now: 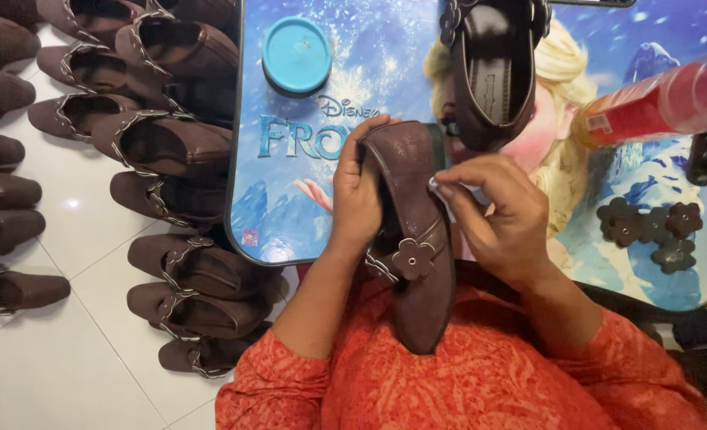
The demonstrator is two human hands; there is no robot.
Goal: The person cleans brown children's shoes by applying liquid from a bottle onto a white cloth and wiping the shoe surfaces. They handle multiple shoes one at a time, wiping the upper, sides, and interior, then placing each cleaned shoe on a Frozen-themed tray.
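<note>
At frame centre, our left hand (359,199) and right hand (503,215) fingers grip the brown suede flower-strap shoe (417,239); a loosened grip could drop it off the desk (289,215).

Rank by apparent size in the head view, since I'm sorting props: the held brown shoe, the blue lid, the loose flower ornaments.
1. Brown shoe, though nearest the camera.
2. Blue lid.
3. Each flower ornament; all look alike.
</note>
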